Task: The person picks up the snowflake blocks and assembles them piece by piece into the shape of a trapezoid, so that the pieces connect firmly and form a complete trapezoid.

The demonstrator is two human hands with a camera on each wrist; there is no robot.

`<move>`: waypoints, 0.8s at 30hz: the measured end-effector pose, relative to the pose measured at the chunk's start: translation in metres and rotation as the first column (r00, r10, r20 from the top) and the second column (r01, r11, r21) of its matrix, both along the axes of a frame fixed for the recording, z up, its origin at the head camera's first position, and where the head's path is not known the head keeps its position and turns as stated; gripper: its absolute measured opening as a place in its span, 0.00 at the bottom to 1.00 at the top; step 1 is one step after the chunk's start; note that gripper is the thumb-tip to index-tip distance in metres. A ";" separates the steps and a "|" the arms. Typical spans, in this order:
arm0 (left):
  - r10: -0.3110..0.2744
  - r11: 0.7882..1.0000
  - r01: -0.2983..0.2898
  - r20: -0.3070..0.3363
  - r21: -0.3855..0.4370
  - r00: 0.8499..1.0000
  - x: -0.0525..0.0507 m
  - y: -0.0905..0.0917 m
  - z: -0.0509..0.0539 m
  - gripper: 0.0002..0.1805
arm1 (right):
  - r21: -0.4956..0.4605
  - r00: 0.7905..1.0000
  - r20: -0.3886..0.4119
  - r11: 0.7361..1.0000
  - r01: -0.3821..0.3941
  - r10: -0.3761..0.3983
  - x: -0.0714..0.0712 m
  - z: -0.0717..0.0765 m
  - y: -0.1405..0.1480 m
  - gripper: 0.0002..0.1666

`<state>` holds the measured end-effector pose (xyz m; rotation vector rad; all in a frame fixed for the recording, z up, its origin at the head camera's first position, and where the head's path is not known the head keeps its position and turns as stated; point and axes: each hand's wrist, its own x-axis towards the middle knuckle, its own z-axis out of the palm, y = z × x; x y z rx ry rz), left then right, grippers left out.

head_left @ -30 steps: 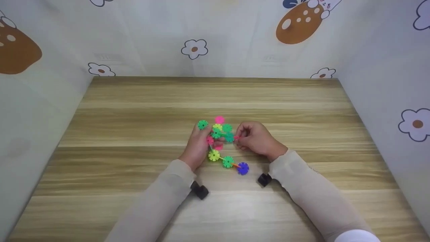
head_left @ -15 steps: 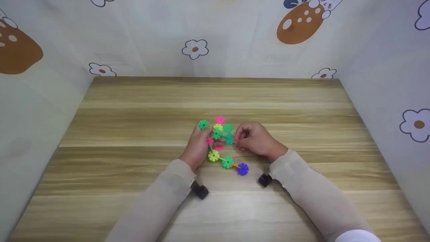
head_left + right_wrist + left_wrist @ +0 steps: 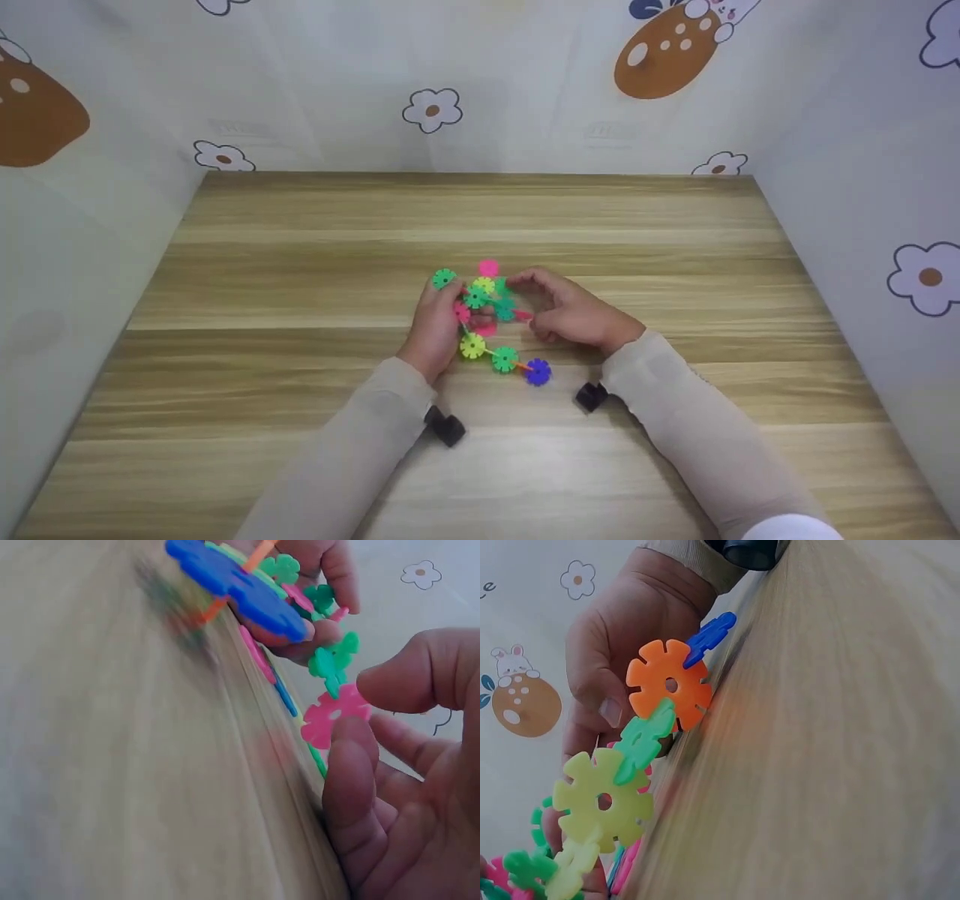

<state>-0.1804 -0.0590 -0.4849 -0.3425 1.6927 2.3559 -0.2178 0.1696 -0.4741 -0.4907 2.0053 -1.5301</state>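
A chain of slotted plastic snowflake discs is held by my left hand (image 3: pixel 435 326), its thumb at the upper end by a green disc (image 3: pixel 444 279). From that hand hang a yellow disc (image 3: pixel 604 799), an orange disc (image 3: pixel 669 682) and, last, a blue disc (image 3: pixel 538 372). On the right side a pink disc (image 3: pixel 335 716) is joined to a teal-green disc (image 3: pixel 505 308). My right hand (image 3: pixel 577 311) is beside this pink disc, index finger and thumb spread apart, one digit overlapping the disc in the right wrist view. The left fingers are partly hidden behind discs.
Several more discs, pink (image 3: pixel 489 268) and yellow (image 3: pixel 484 285) among them, sit just beyond the hands; whether they are joined to the chain I cannot tell. A wood-grain table (image 3: pixel 300 285) lies beneath, with patterned cloth walls (image 3: pixel 525 97) around it.
My right hand's thumb and index finger have parted from their pinch on the pink disc, the index reaching out to the left. The left hand and the chain have shifted slightly left.
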 end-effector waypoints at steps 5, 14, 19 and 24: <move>0.032 0.999 -0.032 -0.013 0.025 0.999 -0.001 0.000 -0.001 0.13 | 0.062 0.995 -0.055 0.994 0.087 -0.083 -0.002 0.000 0.001 0.29; 0.057 0.998 -0.056 -0.017 0.033 0.998 0.000 0.001 0.002 0.16 | 0.143 0.977 -0.136 0.973 0.181 -0.162 -0.003 0.002 0.003 0.24; 0.062 0.998 -0.061 -0.019 0.031 0.998 -0.001 0.000 0.001 0.18 | 0.345 0.961 -0.270 0.927 0.147 -0.052 -0.001 0.007 0.001 0.23; 0.065 0.998 -0.065 -0.007 -0.009 0.998 0.001 -0.001 -0.001 0.19 | 0.381 0.961 -0.276 0.916 0.126 -0.018 0.000 0.008 -0.001 0.18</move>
